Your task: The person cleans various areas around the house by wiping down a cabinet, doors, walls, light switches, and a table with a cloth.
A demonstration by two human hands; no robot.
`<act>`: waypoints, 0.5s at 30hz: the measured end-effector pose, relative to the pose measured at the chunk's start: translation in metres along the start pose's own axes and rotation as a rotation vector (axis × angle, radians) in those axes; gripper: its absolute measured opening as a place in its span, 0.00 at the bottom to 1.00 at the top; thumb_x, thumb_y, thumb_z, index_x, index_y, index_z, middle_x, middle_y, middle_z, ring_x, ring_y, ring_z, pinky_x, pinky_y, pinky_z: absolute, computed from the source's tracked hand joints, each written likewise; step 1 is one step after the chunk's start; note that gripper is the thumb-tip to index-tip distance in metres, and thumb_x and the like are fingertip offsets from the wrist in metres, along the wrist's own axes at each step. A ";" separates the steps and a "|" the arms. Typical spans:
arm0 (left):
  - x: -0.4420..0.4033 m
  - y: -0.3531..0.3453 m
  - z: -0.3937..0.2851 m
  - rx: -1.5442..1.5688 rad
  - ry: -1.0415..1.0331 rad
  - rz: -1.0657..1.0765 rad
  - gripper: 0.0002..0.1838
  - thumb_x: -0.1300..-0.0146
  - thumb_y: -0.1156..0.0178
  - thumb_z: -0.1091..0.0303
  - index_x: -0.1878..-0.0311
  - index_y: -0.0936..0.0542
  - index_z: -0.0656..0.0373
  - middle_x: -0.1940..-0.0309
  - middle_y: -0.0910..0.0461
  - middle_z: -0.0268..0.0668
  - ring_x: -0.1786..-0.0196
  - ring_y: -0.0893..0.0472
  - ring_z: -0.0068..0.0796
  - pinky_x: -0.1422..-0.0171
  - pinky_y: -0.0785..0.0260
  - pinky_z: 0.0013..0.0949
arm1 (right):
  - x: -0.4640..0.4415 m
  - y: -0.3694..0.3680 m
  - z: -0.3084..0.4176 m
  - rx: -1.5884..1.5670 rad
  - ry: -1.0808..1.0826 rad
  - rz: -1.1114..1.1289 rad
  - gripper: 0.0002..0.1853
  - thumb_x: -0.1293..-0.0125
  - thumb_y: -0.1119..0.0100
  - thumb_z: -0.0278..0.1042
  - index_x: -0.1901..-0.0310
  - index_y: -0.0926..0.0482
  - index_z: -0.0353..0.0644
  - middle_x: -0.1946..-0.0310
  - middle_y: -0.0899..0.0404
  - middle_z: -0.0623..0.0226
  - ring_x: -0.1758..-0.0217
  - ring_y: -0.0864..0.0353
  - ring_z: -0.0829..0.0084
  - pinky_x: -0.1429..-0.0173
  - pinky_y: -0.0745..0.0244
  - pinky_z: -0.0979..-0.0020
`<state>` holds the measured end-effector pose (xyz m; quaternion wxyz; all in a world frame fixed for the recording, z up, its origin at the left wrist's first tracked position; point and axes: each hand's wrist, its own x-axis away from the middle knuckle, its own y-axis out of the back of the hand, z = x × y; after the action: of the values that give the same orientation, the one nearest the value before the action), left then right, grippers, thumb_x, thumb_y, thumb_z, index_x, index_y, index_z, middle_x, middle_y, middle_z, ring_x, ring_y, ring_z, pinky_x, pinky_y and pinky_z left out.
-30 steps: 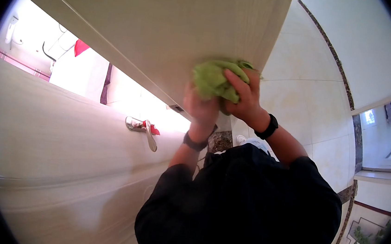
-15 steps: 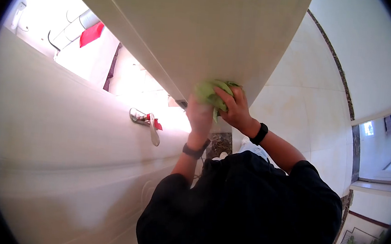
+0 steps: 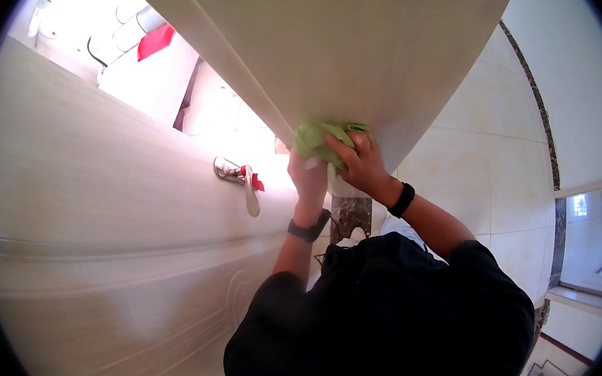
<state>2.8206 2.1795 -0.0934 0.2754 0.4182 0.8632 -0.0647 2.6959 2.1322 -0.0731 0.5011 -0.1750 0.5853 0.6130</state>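
A pale tiled floor point(image 3: 454, 158) spreads well to the right of the lever handle point(image 3: 250, 194), which is fixed to a cream door point(image 3: 113, 207); a broad wood-grain panel point(image 3: 341, 55) rises above that handle. Near the handle, up and to its right, a bunched green cloth point(image 3: 318, 141) appears to rest against the panel's lower part. The step in hand looks like wiping the panel; a further stroke would seem to call for steady pressure with the cloth kept flat. The right hand point(image 3: 368, 169) has its fingers bent closely over the cloth, gripping it. The left hand point(image 3: 307, 178) touches the cloth's nearer side, its fingertips hidden, so how tightly it closes cannot be told.
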 end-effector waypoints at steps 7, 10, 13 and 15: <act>0.036 0.012 0.028 -0.004 0.300 0.061 0.21 0.45 0.39 0.83 0.46 0.24 0.63 0.59 0.20 0.40 0.57 0.20 0.28 0.57 0.25 0.29 | 0.053 -0.033 -0.003 -0.073 -0.179 0.287 0.33 0.47 0.42 0.23 0.36 0.32 0.52 0.55 0.34 0.56 0.51 0.31 0.50 0.47 0.31 0.55; 0.030 0.026 0.026 -0.039 0.299 -0.025 0.20 0.46 0.42 0.85 0.47 0.25 0.64 0.58 0.20 0.39 0.57 0.20 0.27 0.61 0.22 0.29 | 0.030 -0.035 0.018 -0.235 -0.322 0.414 0.31 0.43 0.45 0.24 0.35 0.33 0.51 0.56 0.34 0.54 0.51 0.31 0.51 0.46 0.31 0.56; 0.013 0.040 0.018 0.004 0.369 -0.097 0.20 0.41 0.48 0.84 0.43 0.29 0.67 0.49 0.23 0.39 0.48 0.22 0.28 0.51 0.26 0.28 | 0.003 -0.038 0.030 -0.261 -0.273 0.450 0.31 0.41 0.47 0.26 0.33 0.35 0.51 0.57 0.33 0.54 0.52 0.30 0.52 0.48 0.31 0.57; -0.001 0.043 0.011 0.131 0.325 -0.150 0.18 0.37 0.49 0.82 0.43 0.30 0.67 0.48 0.24 0.39 0.47 0.23 0.29 0.42 0.30 0.30 | -0.010 -0.045 0.033 -0.224 -0.134 0.375 0.33 0.41 0.46 0.27 0.32 0.37 0.52 0.56 0.33 0.55 0.53 0.29 0.55 0.52 0.29 0.60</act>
<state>2.8584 2.2021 -0.0973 0.0992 0.3745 0.9190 -0.0728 2.7495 2.1490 -0.0811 0.3937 -0.0765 0.5012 0.7668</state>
